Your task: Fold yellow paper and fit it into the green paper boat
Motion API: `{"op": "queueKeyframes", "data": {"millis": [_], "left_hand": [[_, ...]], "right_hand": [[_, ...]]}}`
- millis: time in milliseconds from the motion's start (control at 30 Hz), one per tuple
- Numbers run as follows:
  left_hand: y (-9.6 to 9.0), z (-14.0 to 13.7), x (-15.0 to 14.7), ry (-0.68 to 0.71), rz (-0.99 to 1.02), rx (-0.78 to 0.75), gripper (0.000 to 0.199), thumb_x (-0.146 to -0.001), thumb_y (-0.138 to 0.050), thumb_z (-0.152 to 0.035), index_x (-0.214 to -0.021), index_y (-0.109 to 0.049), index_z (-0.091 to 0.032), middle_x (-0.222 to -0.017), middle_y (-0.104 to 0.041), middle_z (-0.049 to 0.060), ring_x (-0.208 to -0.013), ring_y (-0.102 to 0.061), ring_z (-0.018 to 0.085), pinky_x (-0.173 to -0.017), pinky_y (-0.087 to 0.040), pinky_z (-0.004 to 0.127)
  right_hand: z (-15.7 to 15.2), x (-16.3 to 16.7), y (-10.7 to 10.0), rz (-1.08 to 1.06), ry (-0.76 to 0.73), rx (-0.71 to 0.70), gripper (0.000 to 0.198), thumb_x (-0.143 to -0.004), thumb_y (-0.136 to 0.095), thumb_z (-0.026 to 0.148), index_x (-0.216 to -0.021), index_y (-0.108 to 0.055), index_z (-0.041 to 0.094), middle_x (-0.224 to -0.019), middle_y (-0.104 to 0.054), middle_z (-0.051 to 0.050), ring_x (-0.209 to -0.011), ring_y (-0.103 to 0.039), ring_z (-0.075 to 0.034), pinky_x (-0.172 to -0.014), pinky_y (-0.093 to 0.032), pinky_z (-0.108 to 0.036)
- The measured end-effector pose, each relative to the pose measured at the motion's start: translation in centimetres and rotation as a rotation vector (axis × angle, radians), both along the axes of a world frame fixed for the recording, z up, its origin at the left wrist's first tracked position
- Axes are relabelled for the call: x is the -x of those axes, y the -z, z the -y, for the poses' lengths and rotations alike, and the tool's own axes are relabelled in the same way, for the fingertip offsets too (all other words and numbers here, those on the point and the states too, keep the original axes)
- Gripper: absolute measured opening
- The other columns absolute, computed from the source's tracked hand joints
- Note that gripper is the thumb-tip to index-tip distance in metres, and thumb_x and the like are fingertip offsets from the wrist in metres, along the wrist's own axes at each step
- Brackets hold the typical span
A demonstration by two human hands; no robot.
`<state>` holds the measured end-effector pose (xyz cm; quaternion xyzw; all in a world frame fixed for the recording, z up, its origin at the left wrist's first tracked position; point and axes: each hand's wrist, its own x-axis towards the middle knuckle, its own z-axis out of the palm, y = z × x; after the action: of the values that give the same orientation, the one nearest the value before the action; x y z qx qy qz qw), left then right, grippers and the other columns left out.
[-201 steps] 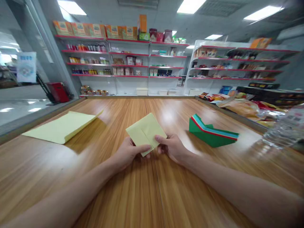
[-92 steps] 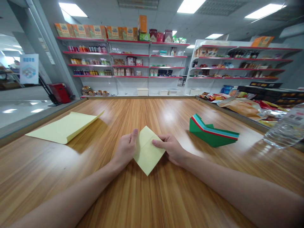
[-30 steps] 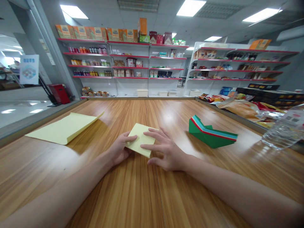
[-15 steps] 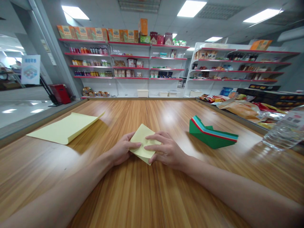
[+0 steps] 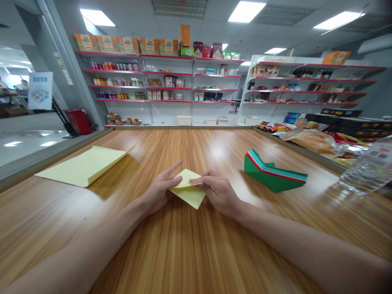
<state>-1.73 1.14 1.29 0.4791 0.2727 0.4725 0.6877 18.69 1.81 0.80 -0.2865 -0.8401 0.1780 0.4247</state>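
A small folded piece of pale yellow paper [image 5: 191, 195] is held between my hands, just above the wooden table. My left hand [image 5: 161, 189] grips its left corner, thumb on top and the index finger stretched away from the sheet. At the right corner, my right hand [image 5: 219, 192] pinches the paper between thumb and fingers. A fold line runs across it, and the near part slants down towards me. The underside and some of my left fingers are hidden. To the left lies a larger yellow sheet [image 5: 82, 165] with curled edges.
Right of my hands stands a folded paper piece [image 5: 274, 173] in green, red, white and blue layers. A clear plastic bottle [image 5: 367, 167] lies tilted at the right edge. Snack packets [image 5: 312, 141] sit beyond the table's raised rim [image 5: 183, 128], with stocked shelves behind.
The yellow paper has tipped so that a fold and its near face show. My right fingers have gone from spread over it to pinching its right side; my left index finger has lifted.
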Motion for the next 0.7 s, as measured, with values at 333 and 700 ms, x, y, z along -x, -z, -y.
{"op": "queueKeyframes", "data": {"millis": [333, 700], "left_hand": [[0.2, 0.2, -1.1, -0.127, -0.32, -0.244, 0.024, -0.076, -0.065, -0.034, -0.087, -0.074, -0.015, -0.111, -0.064, 0.013, -0.098, -0.06, 0.028, -0.083, -0.045, 0.036], [-0.6, 0.9, -0.9, -0.484, -0.596, -0.716, 0.034, -0.07, -0.071, -0.021, -0.103, -0.069, -0.029, -0.099, -0.065, 0.007, -0.101, -0.052, 0.026, -0.092, -0.035, 0.034]], "right_hand": [[-0.2, 0.3, 0.2, -0.119, 0.169, 0.214, 0.023, -0.082, -0.057, 0.042, -0.076, -0.067, 0.022, -0.083, -0.059, -0.004, -0.08, -0.056, -0.017, -0.07, -0.043, -0.03], [-1.1, 0.2, 1.1, -0.254, 0.059, 0.502, 0.018, -0.077, -0.062, 0.036, -0.083, -0.072, 0.023, -0.084, -0.068, -0.002, -0.079, -0.063, -0.019, -0.074, -0.049, -0.032]]}}
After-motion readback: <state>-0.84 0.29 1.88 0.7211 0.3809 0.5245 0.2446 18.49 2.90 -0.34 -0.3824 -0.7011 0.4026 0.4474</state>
